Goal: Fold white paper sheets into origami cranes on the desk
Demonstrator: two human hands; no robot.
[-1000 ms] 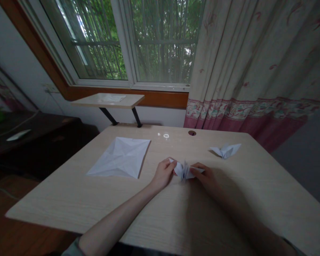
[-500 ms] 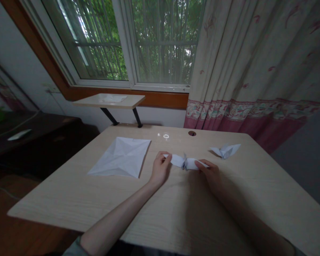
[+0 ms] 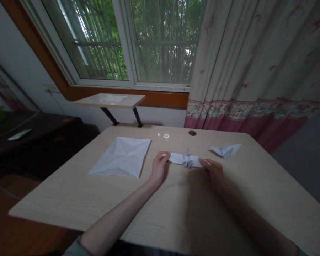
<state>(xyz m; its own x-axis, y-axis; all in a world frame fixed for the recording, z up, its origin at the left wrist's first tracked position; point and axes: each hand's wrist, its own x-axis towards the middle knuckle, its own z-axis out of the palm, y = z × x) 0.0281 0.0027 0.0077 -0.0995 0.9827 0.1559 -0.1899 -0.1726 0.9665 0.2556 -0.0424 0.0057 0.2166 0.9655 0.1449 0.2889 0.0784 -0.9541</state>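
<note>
Between my hands a white origami crane (image 3: 187,161) is stretched out sideways, its folded middle standing up a little. My left hand (image 3: 160,166) pinches the tip of its left wing between thumb and fingers. The tip of the other wing is gripped by my right hand (image 3: 214,170). A second folded paper crane (image 3: 225,151) rests on the table beyond my right hand. Left of my left hand lies a creased, square white sheet of paper (image 3: 122,156), spread flat.
The pale wooden table (image 3: 154,206) has a round cable hole (image 3: 192,133) near its back edge. A small raised shelf (image 3: 133,101) on black legs carries white paper (image 3: 112,97). Behind are a window and a curtain (image 3: 229,71); a dark cabinet (image 3: 42,129) stands at left.
My hands have drawn slightly farther apart, the right one moving right. The crane's middle has opened wider and flatter, and its upright point shows more clearly.
</note>
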